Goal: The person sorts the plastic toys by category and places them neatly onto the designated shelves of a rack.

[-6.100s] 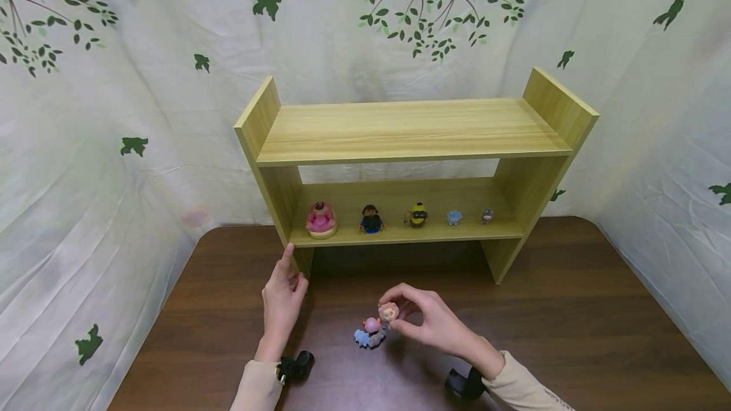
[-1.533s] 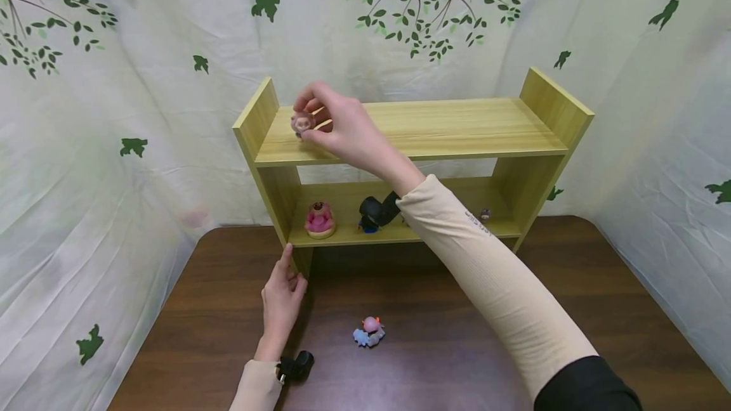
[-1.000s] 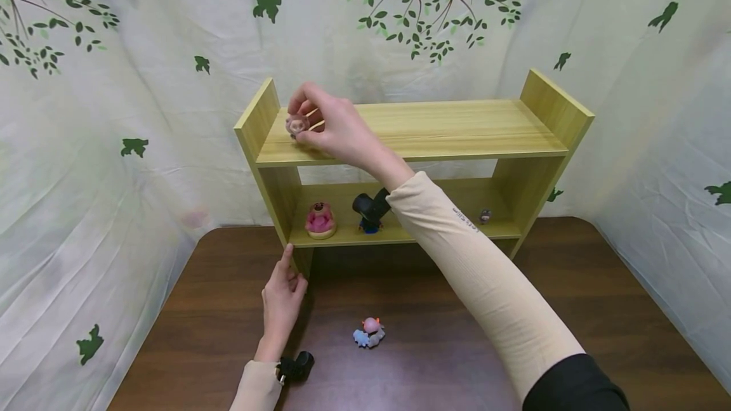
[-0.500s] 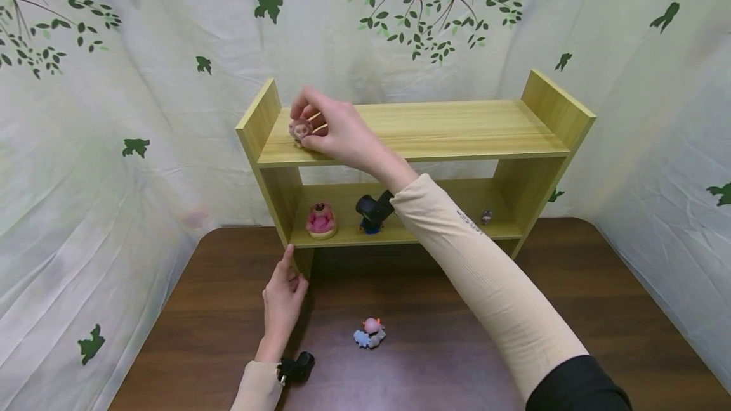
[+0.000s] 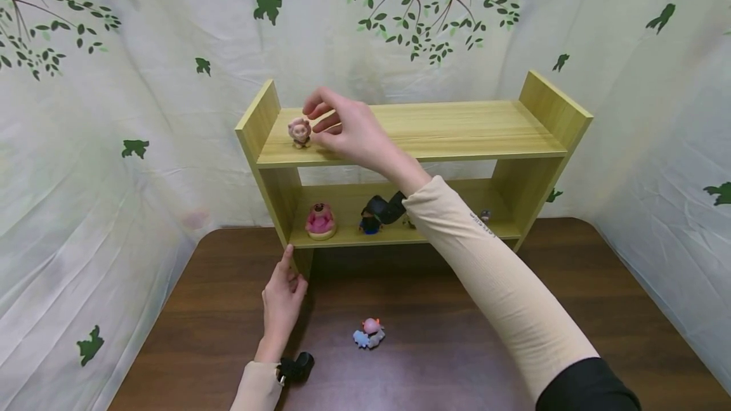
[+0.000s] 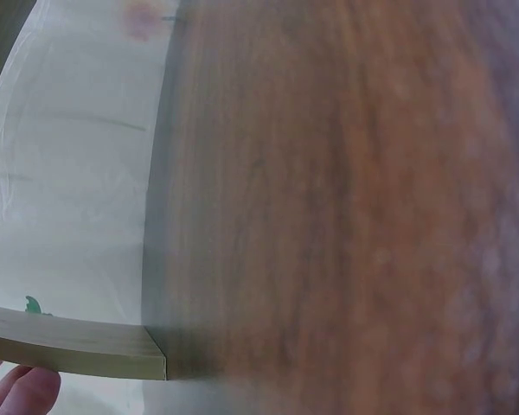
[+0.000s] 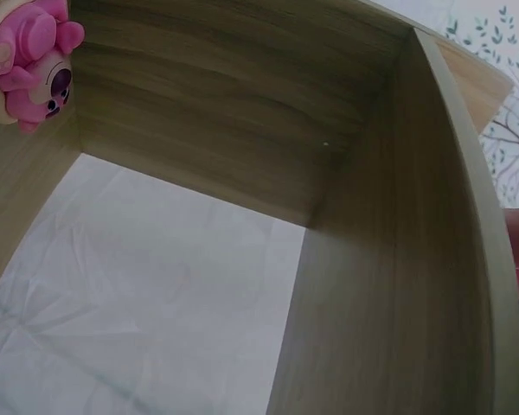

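A small pinkish figurine (image 5: 299,132) stands upright at the left end of the wooden shelf's (image 5: 457,129) top board. Just right of it is my right hand (image 5: 356,132), thumb and fingers parted with nothing between them. My left hand (image 5: 282,297) holds the lower left side panel of the shelf, index finger stretched up along its front edge. In the left wrist view, fingertips (image 6: 35,393) lie by that panel (image 6: 86,346). On the table, a little cluster of toys (image 5: 370,333) has pink, pale blue and grey pieces. Only the edge of the right hand appears in the right wrist view.
On the middle board sit a pink bear figure (image 5: 321,221), a dark-haired figure (image 5: 370,221) partly behind the black wrist camera (image 5: 385,209), and a tiny figure (image 5: 485,215) at right. My right forearm hides the space between. A white leaf-print cloth (image 5: 171,81) hangs behind.
My right hand carried the pinkish figurine from the table cluster up to the top board, set it down and let go, shifting slightly right. The left hand stayed on the shelf.
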Action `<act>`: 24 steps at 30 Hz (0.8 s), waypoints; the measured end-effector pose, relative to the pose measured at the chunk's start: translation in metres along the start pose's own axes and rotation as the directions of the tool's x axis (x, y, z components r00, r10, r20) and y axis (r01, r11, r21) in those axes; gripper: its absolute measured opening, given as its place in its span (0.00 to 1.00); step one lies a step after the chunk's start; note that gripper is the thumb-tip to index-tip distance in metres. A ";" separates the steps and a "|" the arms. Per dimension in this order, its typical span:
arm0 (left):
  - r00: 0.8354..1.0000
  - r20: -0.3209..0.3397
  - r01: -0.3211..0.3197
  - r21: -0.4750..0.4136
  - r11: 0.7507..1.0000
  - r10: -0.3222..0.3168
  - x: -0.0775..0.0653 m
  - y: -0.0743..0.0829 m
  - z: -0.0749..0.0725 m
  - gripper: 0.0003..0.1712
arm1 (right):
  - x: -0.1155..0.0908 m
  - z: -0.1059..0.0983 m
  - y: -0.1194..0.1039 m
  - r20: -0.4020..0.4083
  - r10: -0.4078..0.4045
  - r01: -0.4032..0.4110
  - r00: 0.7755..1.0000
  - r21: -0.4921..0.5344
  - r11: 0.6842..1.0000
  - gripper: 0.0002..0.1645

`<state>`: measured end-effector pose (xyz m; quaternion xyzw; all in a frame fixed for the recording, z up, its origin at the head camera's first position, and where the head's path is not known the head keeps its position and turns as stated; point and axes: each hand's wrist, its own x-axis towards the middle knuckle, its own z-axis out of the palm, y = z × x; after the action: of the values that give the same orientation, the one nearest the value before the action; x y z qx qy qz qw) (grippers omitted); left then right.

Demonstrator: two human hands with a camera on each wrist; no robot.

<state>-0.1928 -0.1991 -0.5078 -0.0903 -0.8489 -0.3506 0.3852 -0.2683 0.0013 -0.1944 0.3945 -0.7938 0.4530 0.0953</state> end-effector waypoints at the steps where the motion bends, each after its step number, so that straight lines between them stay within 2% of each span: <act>1: 1.000 -0.002 -0.003 0.002 1.000 0.003 0.000 0.000 0.000 0.51 | -0.001 -0.001 0.001 -0.007 -0.003 0.003 1.000 0.002 1.000 0.17; 10: 1.000 -0.012 -0.014 0.007 1.000 0.014 -0.001 -0.001 0.000 0.51 | -0.021 -0.011 0.004 -0.057 -0.044 0.046 0.997 0.038 0.998 0.15; 24: 1.000 -0.007 -0.012 0.015 1.000 0.012 0.000 0.002 0.000 0.51 | -0.055 -0.021 0.006 -0.120 -0.107 0.125 0.987 0.155 0.980 0.14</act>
<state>-0.1917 -0.1980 -0.5071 -0.0913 -0.8497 -0.3420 0.3908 -0.2397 0.0495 -0.2142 0.4209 -0.7235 0.5307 0.1330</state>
